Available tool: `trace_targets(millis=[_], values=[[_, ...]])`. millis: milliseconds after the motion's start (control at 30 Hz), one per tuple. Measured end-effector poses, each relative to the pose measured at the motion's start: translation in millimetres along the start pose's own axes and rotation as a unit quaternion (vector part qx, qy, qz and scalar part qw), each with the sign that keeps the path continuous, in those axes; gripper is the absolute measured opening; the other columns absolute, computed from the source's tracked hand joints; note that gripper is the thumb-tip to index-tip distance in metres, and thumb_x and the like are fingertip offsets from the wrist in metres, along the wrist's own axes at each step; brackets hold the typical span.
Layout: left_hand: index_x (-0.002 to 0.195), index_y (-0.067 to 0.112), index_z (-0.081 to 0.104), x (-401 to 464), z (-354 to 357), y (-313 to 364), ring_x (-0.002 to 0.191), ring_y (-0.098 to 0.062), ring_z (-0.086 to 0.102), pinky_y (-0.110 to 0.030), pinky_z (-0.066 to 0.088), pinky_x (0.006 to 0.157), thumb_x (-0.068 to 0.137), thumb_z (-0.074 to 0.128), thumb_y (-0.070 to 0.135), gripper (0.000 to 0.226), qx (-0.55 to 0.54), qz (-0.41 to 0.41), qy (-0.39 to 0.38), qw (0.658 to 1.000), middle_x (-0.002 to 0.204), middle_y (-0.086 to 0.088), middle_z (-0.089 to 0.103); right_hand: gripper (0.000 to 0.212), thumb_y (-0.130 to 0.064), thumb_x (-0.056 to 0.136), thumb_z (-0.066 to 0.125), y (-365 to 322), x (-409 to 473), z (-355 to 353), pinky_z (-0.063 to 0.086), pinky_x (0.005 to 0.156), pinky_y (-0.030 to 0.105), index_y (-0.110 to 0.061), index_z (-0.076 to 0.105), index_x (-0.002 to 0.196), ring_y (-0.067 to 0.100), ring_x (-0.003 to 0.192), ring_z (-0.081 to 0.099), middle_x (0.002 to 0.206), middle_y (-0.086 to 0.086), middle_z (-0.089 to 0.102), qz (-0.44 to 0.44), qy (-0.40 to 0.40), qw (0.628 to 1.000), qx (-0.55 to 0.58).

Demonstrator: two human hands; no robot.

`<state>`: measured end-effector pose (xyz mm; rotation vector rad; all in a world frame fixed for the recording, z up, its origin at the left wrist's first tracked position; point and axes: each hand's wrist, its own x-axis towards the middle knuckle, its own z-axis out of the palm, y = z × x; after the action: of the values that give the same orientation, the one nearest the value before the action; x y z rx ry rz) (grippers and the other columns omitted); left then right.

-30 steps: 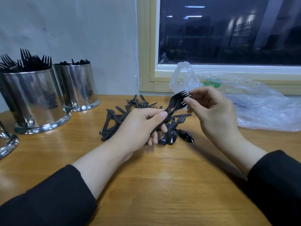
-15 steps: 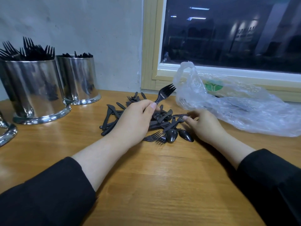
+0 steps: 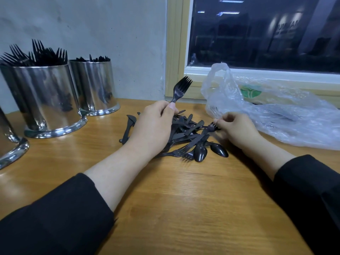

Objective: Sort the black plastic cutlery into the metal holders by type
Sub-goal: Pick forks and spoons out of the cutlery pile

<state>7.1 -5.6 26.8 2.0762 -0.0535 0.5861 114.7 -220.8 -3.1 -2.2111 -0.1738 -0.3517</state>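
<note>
Fork gripped upright in left hand; second fork pinched at its head by right hand.

Pile lies tangled on table; neighbours may be dragged off if lifted. Fork holder stands well apart, already crowded.

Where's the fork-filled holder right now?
In the head view the fork holder stands at the far left of the wooden table, beside a second metal holder, left of the cutlery pile.

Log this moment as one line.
left hand: holds fork upright | right hand: pinches fork in pile | holders: untouched
</note>
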Motion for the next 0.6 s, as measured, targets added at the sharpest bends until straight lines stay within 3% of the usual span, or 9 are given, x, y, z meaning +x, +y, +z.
trace_targets(millis=[133,200,333,433,500,600], values=[[0.101,0.023,0.069,1.9,-0.7,-3.4,0.058,-0.013,0.051,-0.035,0.044,0.06,0.107,0.042,0.035,0.03,-0.01,0.022,0.021,0.999,0.068,0.002,0.057,0.015,-0.032,0.093,0.066,-19.0,-12.5,-8.4,0.044,0.064,0.023,-0.019,0.065,0.085,0.01,0.069,0.055,0.078,0.0,0.064,-0.103,0.087,0.985,0.106],[0.099,0.019,0.069,2.5,-1.1,-4.4,0.068,-0.02,0.061,-0.041,0.052,0.068,0.106,0.043,0.033,0.031,0.0,0.022,0.022,1.0,0.074,0.002,0.063,0.012,-0.029,0.095,0.064,-30.1,-19.9,-12.2,0.044,0.065,0.027,-0.023,0.063,0.085,0.008,0.067,0.052,0.075,-0.002,0.06,-0.156,0.124,0.969,0.148],[0.087,0.018,0.07,4.1,-2.2,-9.8,0.081,-0.019,0.068,-0.043,0.056,0.079,0.105,0.047,0.034,0.033,0.027,0.031,0.023,0.999,0.082,0.0,0.072,0.009,-0.025,0.097,0.063,-48.7,-39.0,-10.8,0.047,0.063,0.025,-0.023,0.062,0.088,0.009,0.066,0.055,0.073,-0.002,0.06,-0.217,0.126,0.953,0.169],[0.091,0.028,0.074,3.1,-1.4,-10.2,0.07,-0.01,0.068,-0.032,0.054,0.068,0.105,0.05,0.032,0.028,-0.007,0.037,-0.029,0.999,0.079,0.006,0.073,0.007,-0.018,0.097,0.063,-57.3,-49.0,-2.8,0.049,0.062,0.02,-0.013,0.063,0.092,0.007,0.063,0.058,0.072,0.003,0.063,-0.232,0.096,0.949,0.193],[0.098,0.029,0.074,-0.1,0.1,-7.7,0.057,-0.012,0.064,-0.031,0.053,0.058,0.106,0.049,0.03,0.027,-0.042,0.038,-0.085,0.995,0.075,0.004,0.072,0.008,-0.018,0.096,0.063,-60.0,-51.9,2.0,0.05,0.063,0.02,-0.01,0.063,0.093,0.007,0.064,0.06,0.073,0.006,0.066,-0.228,0.088,0.949,0.2],[0.073,0.02,0.056,-3.0,1.1,-5.7,0.047,-0.007,0.044,-0.032,0.043,0.055,0.107,0.043,0.033,0.039,-0.033,0.058,-0.115,0.991,0.058,0.006,0.052,0.01,-0.021,0.095,0.065,-61.1,-51.7,3.8,0.051,0.062,0.021,-0.011,0.064,0.092,0.004,0.063,0.061,0.073,0.002,0.069,-0.209,0.095,0.955,0.189]])
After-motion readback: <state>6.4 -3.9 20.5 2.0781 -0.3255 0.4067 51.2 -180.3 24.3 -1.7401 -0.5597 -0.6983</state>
